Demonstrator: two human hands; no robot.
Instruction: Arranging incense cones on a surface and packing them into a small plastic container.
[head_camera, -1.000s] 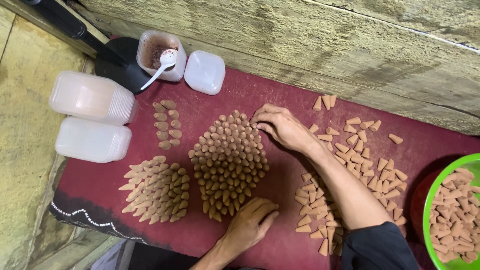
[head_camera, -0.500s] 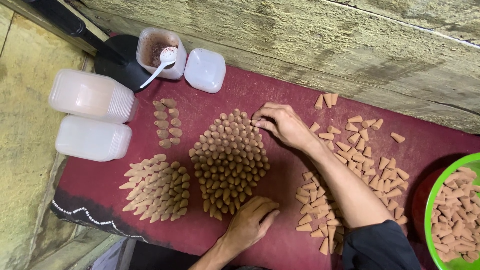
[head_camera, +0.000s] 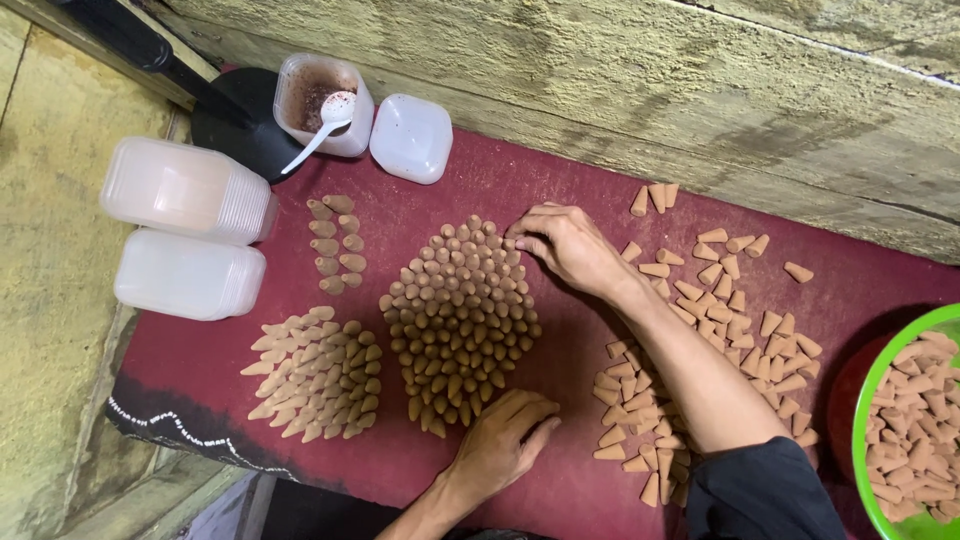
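Note:
A packed cluster of upright tan cones (head_camera: 458, 320) stands in the middle of a dark red mat (head_camera: 560, 190). My right hand (head_camera: 565, 245) rests at the cluster's far right edge, its fingertips pinching at a cone there. My left hand (head_camera: 505, 440) lies on the mat against the cluster's near edge, fingers loosely curled, holding nothing that I can see. Loose cones (head_camera: 720, 300) lie scattered to the right of my right forearm.
A second cone group (head_camera: 320, 375) leans at the near left, and a short double row of cones (head_camera: 335, 240) lies behind it. Two stacks of white tubs (head_camera: 185, 235), a tub with powder and a spoon (head_camera: 320, 100), a lid (head_camera: 410, 138), a green bowl of cones (head_camera: 915, 420) and a rough wall (head_camera: 650, 80) surround the mat.
My left hand has slid a little toward the cluster's near edge. My right hand stays at the far right edge with only small finger movement.

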